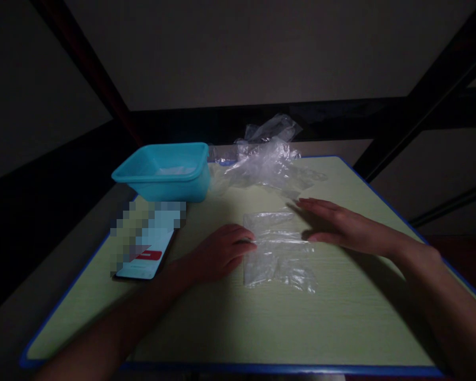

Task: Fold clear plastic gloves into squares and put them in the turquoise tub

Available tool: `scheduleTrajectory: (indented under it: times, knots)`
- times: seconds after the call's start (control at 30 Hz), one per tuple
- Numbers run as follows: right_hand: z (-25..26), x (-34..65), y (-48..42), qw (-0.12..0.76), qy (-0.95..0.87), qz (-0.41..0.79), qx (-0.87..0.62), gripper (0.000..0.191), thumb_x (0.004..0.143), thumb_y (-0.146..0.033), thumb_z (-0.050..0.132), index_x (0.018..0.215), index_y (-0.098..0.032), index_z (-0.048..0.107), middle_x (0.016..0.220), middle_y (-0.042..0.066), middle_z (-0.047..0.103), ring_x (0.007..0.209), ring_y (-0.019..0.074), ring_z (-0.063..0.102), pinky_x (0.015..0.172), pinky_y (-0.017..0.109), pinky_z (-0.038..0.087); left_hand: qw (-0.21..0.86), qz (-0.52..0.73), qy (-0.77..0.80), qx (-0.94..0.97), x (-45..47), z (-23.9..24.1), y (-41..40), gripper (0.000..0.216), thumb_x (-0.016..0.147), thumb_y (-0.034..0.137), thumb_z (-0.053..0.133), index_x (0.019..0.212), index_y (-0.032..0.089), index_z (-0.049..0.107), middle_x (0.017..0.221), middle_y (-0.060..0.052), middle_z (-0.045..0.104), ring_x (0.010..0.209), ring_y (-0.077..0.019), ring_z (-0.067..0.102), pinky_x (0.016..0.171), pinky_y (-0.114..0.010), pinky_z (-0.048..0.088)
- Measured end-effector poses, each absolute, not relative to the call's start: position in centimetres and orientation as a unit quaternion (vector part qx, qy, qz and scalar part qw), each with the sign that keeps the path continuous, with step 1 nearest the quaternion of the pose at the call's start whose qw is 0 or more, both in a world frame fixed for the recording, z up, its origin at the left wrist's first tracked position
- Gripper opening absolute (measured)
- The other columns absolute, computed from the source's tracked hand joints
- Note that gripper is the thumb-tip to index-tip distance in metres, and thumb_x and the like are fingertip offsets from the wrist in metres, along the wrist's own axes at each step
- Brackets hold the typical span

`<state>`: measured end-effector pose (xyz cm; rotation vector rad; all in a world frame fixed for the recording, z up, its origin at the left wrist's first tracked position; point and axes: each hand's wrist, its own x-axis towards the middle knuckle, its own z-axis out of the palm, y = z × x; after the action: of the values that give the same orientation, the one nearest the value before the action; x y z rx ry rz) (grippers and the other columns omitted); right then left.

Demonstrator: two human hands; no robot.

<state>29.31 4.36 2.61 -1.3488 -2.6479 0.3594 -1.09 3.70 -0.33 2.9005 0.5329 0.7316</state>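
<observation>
A clear plastic bag (pixel 280 264) lies flat and creased on the table in front of me. My left hand (pixel 224 248) is at the bag's left edge, its thumb and fingers closed together on the film there. On the other side, my right hand (pixel 331 222) is open, with fingers stretched out and thumb apart. It is just beside the bag's upper right edge, and nothing shows in it. Farther back, a loose heap of crumpled clear plastic bags (pixel 267 164) spreads over the table's far edge.
A turquoise plastic basin (pixel 166 185) stands at the back left, with something pale inside. A phone (pixel 143 259), partly blurred out, lies in front of it. The pale table (pixel 222 328) has a blue rim. Dark bars and a wall rise behind it.
</observation>
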Motion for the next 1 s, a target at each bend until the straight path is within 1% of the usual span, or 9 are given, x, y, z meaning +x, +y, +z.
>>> scheduleTrajectory:
  times: [0.3,0.47,0.63,0.9,1.0]
  knots:
    - [2.0,30.3,4.8,0.085,-0.878,0.121,-0.456,0.072,0.079,-0.051,0.055,0.138,-0.013,0.037,0.140,0.016,0.041,0.129,0.0306,0.038,0.104,0.047,0.036,0.059,0.235,0.177,0.954,-1.0,-0.3,3.8,0.026,0.085,0.008,0.039,0.097,0.011,0.062,0.100,-0.011,0.062,0.093,-0.0188,0.054,0.083,-0.035,0.047]
    - [2.0,30.5,4.9,0.088,-0.881,0.115,-0.451,0.071,0.080,-0.049,0.057,0.140,-0.019,0.034,0.140,0.014,0.042,0.127,0.0300,0.040,0.103,0.047,0.037,0.065,0.237,0.181,0.952,-1.0,-0.2,3.7,0.026,0.085,0.006,0.039,0.097,0.012,0.062,0.100,-0.011,0.062,0.094,-0.0185,0.054,0.083,-0.035,0.047]
    - [2.2,30.7,4.8,0.085,-0.883,0.110,-0.448,0.069,0.080,-0.045,0.057,0.140,-0.018,0.034,0.139,0.014,0.043,0.125,0.0318,0.043,0.101,0.048,0.041,0.063,0.238,0.177,0.953,-1.0,-0.3,3.8,0.025,0.085,0.006,0.040,0.097,0.010,0.062,0.100,-0.012,0.062,0.094,-0.0192,0.054,0.082,-0.036,0.047]
    - [2.0,31.0,4.9,0.091,-0.883,0.107,-0.449,0.070,0.079,-0.047,0.057,0.140,-0.021,0.034,0.137,0.011,0.046,0.123,0.0310,0.046,0.100,0.048,0.042,0.074,0.233,0.179,0.953,-1.1,-0.2,3.8,0.027,0.085,0.006,0.039,0.098,0.011,0.062,0.100,-0.012,0.062,0.094,-0.0190,0.054,0.084,-0.036,0.047]
    - [2.0,31.0,5.0,0.092,-0.881,0.106,-0.451,0.070,0.079,-0.048,0.057,0.139,-0.020,0.034,0.137,0.012,0.046,0.123,0.0309,0.046,0.100,0.047,0.043,0.073,0.236,0.180,0.952,-1.0,-0.1,3.7,0.027,0.085,0.006,0.039,0.098,0.010,0.061,0.100,-0.012,0.062,0.095,-0.0188,0.054,0.084,-0.036,0.047]
